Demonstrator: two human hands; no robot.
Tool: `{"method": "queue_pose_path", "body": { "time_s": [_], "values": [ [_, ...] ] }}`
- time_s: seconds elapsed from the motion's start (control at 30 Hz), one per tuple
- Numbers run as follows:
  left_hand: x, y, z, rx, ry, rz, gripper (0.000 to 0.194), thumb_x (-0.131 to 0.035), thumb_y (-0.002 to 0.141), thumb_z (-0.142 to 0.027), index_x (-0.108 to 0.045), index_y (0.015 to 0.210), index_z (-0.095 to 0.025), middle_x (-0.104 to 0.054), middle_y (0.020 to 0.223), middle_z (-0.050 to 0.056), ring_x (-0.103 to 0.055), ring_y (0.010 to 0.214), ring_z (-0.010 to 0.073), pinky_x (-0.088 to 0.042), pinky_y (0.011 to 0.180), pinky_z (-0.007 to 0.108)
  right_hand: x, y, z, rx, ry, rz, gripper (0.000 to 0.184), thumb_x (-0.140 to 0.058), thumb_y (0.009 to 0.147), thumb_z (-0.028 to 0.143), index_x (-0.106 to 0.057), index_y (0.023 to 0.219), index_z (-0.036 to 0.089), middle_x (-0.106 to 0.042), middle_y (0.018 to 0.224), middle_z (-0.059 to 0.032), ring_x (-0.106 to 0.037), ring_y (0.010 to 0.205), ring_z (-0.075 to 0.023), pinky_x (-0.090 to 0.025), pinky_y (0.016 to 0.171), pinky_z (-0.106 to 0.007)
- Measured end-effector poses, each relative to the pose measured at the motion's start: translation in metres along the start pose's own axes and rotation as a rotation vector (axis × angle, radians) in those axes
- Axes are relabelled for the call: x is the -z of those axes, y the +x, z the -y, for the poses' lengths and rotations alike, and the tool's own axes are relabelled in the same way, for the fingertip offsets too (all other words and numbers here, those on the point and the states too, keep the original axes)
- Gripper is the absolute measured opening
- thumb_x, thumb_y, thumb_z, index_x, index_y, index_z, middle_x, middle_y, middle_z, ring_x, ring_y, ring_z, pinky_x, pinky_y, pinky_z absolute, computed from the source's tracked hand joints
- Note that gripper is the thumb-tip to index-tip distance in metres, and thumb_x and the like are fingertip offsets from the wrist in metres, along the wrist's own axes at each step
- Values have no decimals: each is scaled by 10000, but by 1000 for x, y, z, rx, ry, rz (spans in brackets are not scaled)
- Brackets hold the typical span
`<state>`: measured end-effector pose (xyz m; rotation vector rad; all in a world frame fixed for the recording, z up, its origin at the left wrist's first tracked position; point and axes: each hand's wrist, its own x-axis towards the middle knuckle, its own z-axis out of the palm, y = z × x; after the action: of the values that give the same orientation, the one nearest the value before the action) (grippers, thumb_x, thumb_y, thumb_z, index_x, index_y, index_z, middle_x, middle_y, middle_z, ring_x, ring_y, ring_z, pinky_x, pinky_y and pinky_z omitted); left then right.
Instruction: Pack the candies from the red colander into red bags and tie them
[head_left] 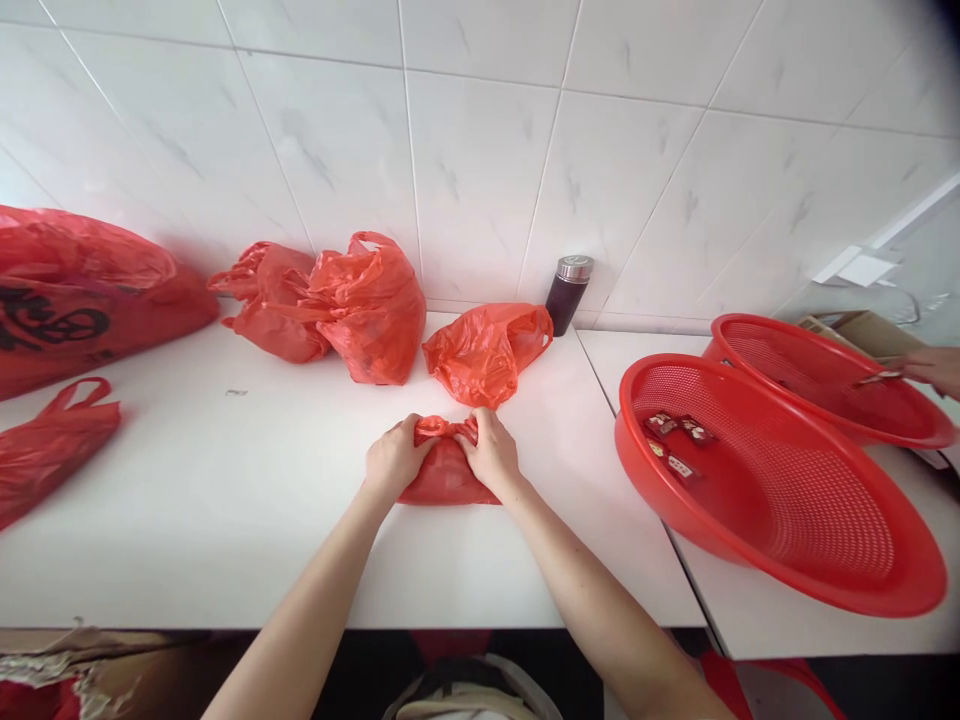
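A red plastic bag [450,478] lies on the white table in front of me, its top edge bunched up. My left hand [395,460] grips the gathered top on its left side, with the thumb pressed in toward the middle. On the other side my right hand [491,455] pinches the same bunched edge. Something light shows faintly through the thin plastic, too dim to name. Just behind my hands sits another crumpled red bag [480,350] with its handle loop turned right.
Two fuller red bags [375,310] stand by the tiled wall, with a dark thermos [568,295] to their right. A large red bag [97,300] is at far left. Small packets [679,465] lie in a red basket [810,500]; another person's hand [934,370] reaches over a second basket [817,375].
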<state>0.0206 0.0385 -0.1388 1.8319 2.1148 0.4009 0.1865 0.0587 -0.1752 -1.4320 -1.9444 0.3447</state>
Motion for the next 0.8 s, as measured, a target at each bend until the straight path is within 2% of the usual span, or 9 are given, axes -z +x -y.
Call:
{"method": "queue_pose_path", "body": {
  "time_s": [0.07, 0.27, 0.47, 0.63, 0.73, 0.8],
  "values": [
    [-4, -1, 2, -11, 24, -20, 278, -459, 860, -434, -564, 1048, -258, -702, 1055, 92, -659, 888, 291, -448, 683, 346, 1, 0, -1, 5, -22, 25, 182, -578, 845, 236, -477, 996, 228, -619, 1026, -53, -604, 884, -209, -449, 694, -308],
    [-9, 0, 4, -18, 62, -48, 260, -374, 900, -422, -560, 994, -267, -706, 970, 85, -656, 803, 279, -428, 647, 339, 0, 0, -1, 7, -65, 68, 133, -529, 874, 220, -500, 1004, 225, -616, 1010, -55, -598, 848, -203, -414, 657, -296],
    [-13, 4, 4, -16, 36, -35, 264, -406, 874, -386, -566, 1046, -265, -709, 861, 101, -656, 801, 307, -436, 669, 361, -1, 0, -2, -1, -65, 84, 103, -513, 880, 226, -516, 982, 231, -612, 961, -50, -583, 823, -202, -393, 654, -291],
    [-9, 1, 8, -25, -92, -34, 268, -462, 844, -387, -603, 1040, -273, -722, 907, 90, -660, 853, 312, -455, 743, 394, 1, 0, -4, -27, 16, 75, 76, -530, 855, 258, -509, 923, 233, -607, 919, -32, -566, 808, -193, -392, 671, -290],
    [-2, -4, 11, -78, -250, -6, 299, -480, 848, -456, -628, 1063, -311, -725, 1038, 19, -662, 941, 256, -471, 822, 348, 7, -2, -3, -58, 101, 64, 151, -574, 820, 319, -477, 898, 234, -589, 871, 5, -548, 751, -164, -403, 670, -276],
    [0, -7, 14, -106, -361, 3, 363, -396, 892, -501, -641, 1088, -317, -706, 1122, -13, -645, 1027, 208, -465, 884, 296, 14, -4, 0, -85, 254, 41, 219, -601, 804, 376, -447, 868, 233, -554, 813, 36, -519, 696, -132, -409, 660, -252]
  ]
}}
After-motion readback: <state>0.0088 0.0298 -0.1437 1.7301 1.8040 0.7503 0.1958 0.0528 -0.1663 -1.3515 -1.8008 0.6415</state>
